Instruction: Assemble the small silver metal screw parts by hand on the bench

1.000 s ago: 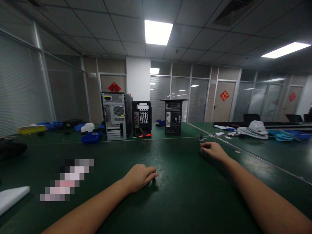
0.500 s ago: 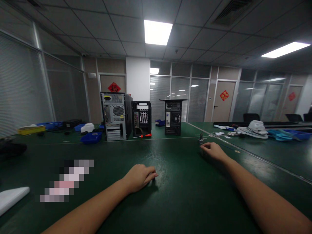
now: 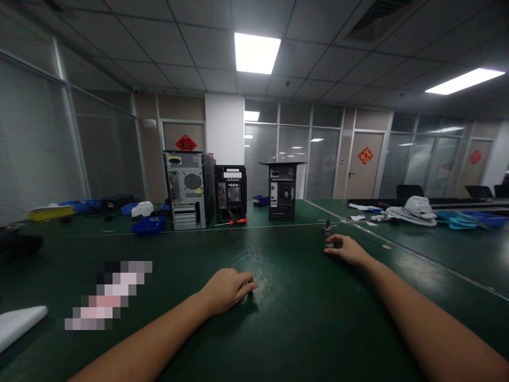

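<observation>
My left hand [image 3: 227,289] rests low over the green table [image 3: 286,329], fingers curled and pinched together. Something small and dark shows under its fingertips, too hidden to name. Further forward on the right, my right hand [image 3: 348,249] has thumb and index finger apart. A small shiny round metal piece [image 3: 329,244] lies at these fingertips, and I see no grip on it. Just behind it stands a small upright metal part [image 3: 327,228], narrow at the top and wider below; its kind is unclear.
Three computer cases [image 3: 186,191] stand across the table. A screwdriver [image 3: 237,221] with a red-orange handle lies before the middle one. Blue trays [image 3: 148,225] sit left, a white cap [image 3: 418,207] right. A white object [image 3: 19,323] and a pixelated patch are nearer left.
The thumb and index finger of my right hand have parted, uncovering the shiny metal piece. The hand has dipped slightly. My left hand has stayed in place.
</observation>
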A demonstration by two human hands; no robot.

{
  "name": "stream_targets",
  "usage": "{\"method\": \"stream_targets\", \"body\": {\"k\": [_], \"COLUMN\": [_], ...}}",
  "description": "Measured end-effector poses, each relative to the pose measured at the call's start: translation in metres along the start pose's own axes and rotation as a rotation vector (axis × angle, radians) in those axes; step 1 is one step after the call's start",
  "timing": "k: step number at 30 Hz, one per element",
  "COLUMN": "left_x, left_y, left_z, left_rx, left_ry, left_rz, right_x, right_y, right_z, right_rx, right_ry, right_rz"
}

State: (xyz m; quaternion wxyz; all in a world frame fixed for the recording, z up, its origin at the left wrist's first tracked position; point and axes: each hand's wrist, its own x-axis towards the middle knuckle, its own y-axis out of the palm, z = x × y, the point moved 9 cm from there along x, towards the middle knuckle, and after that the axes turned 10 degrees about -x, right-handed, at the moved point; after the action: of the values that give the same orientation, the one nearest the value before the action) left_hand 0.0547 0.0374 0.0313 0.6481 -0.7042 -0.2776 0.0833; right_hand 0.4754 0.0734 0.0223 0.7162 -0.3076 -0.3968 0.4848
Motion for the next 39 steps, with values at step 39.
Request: {"method": "stream_targets", "body": {"k": [39], "left_x": [0.000], "left_y": [0.003], "left_z": [0.007], "left_rx": [0.045], "left_ry": [-0.058], "left_rz": [-0.038], "right_x": [-0.105], "right_y": [0.087], "right_z": [0.270], "right_rx": [-0.065], "right_ry": [-0.715], "right_rz": [0.159]}}
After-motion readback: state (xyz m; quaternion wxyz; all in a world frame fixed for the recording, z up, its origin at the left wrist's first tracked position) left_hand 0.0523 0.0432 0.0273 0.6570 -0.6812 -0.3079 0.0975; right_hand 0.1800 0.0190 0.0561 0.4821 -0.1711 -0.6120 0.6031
